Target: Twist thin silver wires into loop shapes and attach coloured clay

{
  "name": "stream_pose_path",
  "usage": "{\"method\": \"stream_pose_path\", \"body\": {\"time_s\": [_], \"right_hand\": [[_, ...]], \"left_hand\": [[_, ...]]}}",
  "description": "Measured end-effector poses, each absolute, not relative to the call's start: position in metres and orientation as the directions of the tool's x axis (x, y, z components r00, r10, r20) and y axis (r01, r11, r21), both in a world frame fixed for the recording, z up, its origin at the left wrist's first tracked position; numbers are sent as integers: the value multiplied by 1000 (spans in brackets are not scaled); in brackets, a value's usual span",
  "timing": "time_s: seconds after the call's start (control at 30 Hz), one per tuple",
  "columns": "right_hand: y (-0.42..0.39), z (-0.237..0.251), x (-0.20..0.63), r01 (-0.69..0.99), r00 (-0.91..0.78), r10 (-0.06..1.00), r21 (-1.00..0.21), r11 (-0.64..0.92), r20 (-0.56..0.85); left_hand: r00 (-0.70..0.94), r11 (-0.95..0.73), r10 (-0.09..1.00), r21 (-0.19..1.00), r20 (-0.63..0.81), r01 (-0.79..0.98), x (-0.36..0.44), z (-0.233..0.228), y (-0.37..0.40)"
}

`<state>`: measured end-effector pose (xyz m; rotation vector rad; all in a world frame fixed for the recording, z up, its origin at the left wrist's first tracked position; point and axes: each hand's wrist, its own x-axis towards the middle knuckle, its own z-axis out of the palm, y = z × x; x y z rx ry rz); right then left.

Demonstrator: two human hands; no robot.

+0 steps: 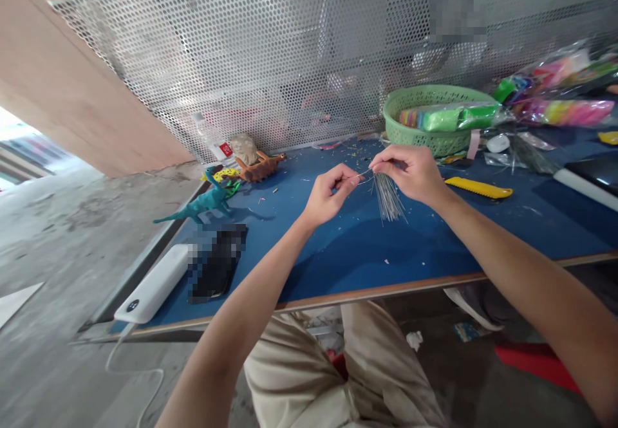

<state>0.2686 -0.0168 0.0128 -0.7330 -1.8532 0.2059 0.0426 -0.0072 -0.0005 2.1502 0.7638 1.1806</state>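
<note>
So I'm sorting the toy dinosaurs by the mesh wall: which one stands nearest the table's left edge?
The teal long-tailed dinosaur, its tail reaching toward the edge. The brown dinosaur sits farther back against the mesh; a yellow one lies between them.

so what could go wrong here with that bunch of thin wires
The right hand pinches the wire bundle only at its top, so the fanned loose ends could slip out and scatter on the blue table. The left hand is drawing out a single wire, which might bend or prick a fingertip.
</note>
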Motion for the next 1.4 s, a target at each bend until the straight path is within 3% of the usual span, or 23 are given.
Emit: {"method": "stream_pose_path", "body": {"time_s": [0.33, 0.5, 0.73, 1.13, 1.4], "right_hand": [[-11, 7, 272, 254, -308, 665, -614, 747, 681], [-12, 6, 266, 285, -368, 627, -559, 779, 686], [-16, 6, 262, 240, -431, 598, -553, 797, 675], [-16, 8, 264, 279, -438, 565, -492, 825, 699], [-16, 7, 263, 291, -392, 598, -523, 801, 699]], "left_hand": [[481, -603, 736, 785, 477, 145, 39, -2, 0], [584, -589, 710, 786, 393, 186, 36, 1, 0], [552, -566, 729, 810, 405, 153, 35, 0, 3], [621, -530, 705, 836, 342, 142, 34, 1, 4], [615, -599, 681, 786, 398, 155, 37, 8, 1]]}}
